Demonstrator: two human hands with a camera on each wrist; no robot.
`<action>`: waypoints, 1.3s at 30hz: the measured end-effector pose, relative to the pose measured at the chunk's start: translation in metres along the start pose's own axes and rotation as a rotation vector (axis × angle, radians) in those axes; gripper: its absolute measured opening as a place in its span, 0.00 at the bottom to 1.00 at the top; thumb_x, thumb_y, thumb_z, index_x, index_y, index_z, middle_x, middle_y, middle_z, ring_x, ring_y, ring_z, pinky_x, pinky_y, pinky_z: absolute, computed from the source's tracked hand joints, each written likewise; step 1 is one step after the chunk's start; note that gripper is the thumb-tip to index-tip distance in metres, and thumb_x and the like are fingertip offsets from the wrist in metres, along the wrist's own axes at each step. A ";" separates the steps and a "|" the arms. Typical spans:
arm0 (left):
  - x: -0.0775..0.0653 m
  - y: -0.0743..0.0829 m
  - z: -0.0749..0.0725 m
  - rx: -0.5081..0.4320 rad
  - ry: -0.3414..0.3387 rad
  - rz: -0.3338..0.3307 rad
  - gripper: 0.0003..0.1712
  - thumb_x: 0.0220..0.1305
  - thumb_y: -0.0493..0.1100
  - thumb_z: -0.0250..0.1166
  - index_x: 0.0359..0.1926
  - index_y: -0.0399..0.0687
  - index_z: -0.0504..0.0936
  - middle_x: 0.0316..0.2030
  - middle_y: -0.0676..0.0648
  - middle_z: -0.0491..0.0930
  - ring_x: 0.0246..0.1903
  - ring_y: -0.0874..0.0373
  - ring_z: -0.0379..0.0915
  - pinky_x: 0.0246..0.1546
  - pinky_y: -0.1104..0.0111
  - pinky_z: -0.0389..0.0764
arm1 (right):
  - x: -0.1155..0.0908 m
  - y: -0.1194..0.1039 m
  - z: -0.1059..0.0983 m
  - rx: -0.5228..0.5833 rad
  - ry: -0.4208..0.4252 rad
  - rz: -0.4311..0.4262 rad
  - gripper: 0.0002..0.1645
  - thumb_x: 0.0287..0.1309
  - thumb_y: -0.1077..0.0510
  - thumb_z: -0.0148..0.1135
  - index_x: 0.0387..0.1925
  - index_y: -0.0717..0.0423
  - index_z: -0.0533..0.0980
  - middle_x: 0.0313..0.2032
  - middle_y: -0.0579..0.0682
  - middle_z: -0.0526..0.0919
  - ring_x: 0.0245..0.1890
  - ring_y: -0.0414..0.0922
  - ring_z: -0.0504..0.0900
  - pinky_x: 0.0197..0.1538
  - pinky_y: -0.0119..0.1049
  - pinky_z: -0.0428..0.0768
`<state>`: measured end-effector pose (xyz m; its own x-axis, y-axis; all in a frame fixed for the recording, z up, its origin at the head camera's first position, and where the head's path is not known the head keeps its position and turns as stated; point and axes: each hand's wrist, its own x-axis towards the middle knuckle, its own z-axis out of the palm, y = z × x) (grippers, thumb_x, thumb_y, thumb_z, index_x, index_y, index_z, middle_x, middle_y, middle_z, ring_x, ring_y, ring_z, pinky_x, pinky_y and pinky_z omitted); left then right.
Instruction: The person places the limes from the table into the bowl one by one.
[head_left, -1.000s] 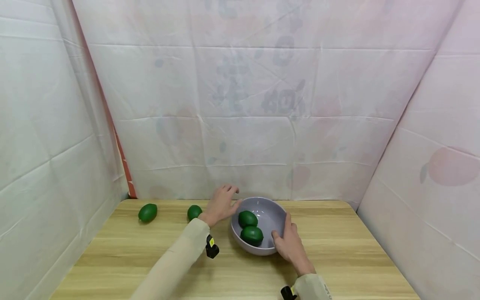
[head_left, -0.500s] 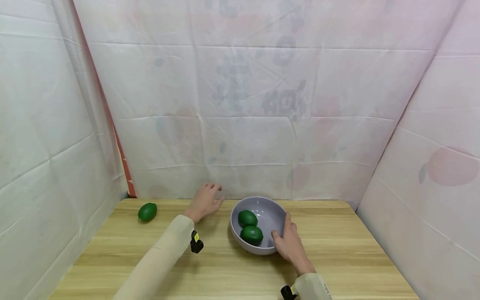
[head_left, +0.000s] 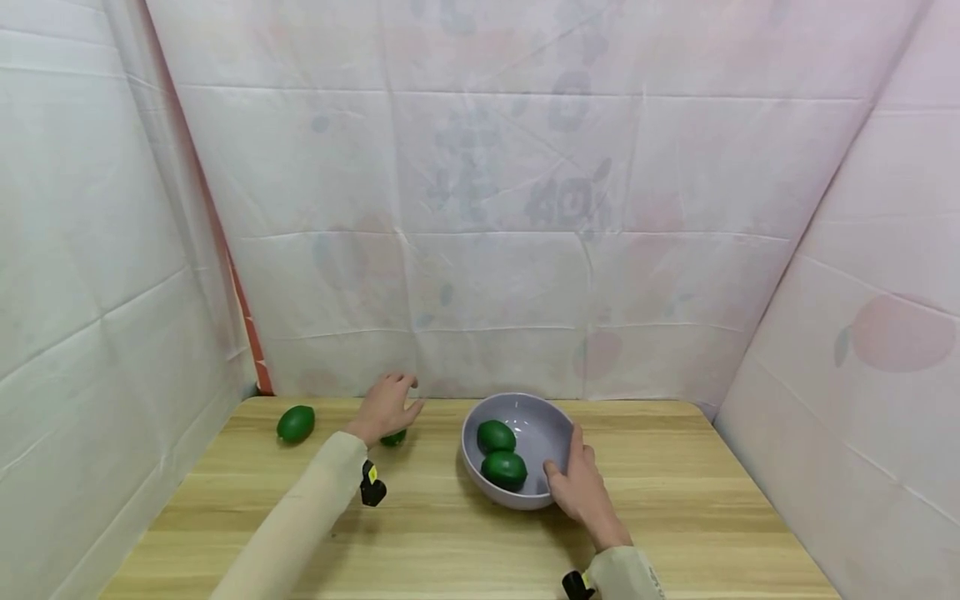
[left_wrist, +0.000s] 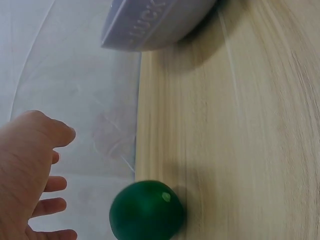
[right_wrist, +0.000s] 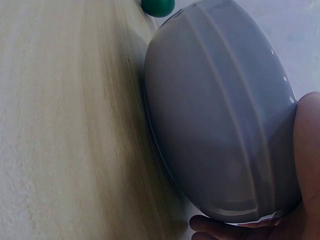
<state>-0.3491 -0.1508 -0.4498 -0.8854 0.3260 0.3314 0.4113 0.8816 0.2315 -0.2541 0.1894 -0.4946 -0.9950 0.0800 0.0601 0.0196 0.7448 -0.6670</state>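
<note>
My right hand [head_left: 585, 487] grips the right side of a lavender bowl [head_left: 551, 437], thumb inside the rim and fingers outside. In the right wrist view the outer wall of the bowl [right_wrist: 215, 115] fills much of the picture. Two green limes, a rear one [head_left: 496, 437] and a front one [head_left: 504, 471], lie in the bowl. My left hand [head_left: 384, 410] hovers over a third lime [head_left: 393, 438], partly hiding it. The left wrist view shows this lime [left_wrist: 146, 210] apart from the spread fingers of the left hand [left_wrist: 30, 170].
Another lime [head_left: 296, 424] lies near the back left corner of the wooden table [head_left: 465, 558]. White printed cloth [head_left: 487, 250] hangs behind the table and along both sides.
My left hand has moved left, away from the bowl's left rim, to above the lime on the table. The right hand, the bowl and the limes in it have stayed put.
</note>
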 end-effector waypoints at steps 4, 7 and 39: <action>-0.004 -0.006 0.001 -0.021 -0.026 -0.033 0.18 0.70 0.48 0.64 0.53 0.40 0.80 0.54 0.36 0.82 0.59 0.36 0.74 0.60 0.46 0.76 | 0.000 -0.001 0.002 0.001 0.008 0.002 0.52 0.70 0.53 0.53 0.80 0.65 0.35 0.71 0.78 0.57 0.67 0.73 0.68 0.68 0.67 0.68; -0.007 -0.011 0.003 -0.044 -0.053 -0.065 0.19 0.69 0.48 0.65 0.53 0.39 0.81 0.55 0.35 0.81 0.60 0.35 0.72 0.62 0.46 0.74 | -0.001 -0.001 0.003 0.002 0.011 0.003 0.52 0.70 0.53 0.53 0.80 0.66 0.36 0.70 0.78 0.57 0.67 0.73 0.69 0.67 0.67 0.69; -0.020 -0.024 0.016 -0.073 -0.239 -0.096 0.27 0.53 0.44 0.78 0.53 0.38 0.83 0.51 0.35 0.81 0.52 0.42 0.77 0.51 0.52 0.80 | -0.001 -0.005 0.002 0.001 0.008 -0.011 0.52 0.69 0.53 0.53 0.80 0.65 0.36 0.69 0.78 0.59 0.66 0.73 0.70 0.66 0.68 0.70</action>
<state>-0.3447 -0.1733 -0.4769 -0.9435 0.3212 0.0815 0.3300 0.8882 0.3197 -0.2537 0.1844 -0.4930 -0.9944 0.0768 0.0731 0.0085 0.7447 -0.6673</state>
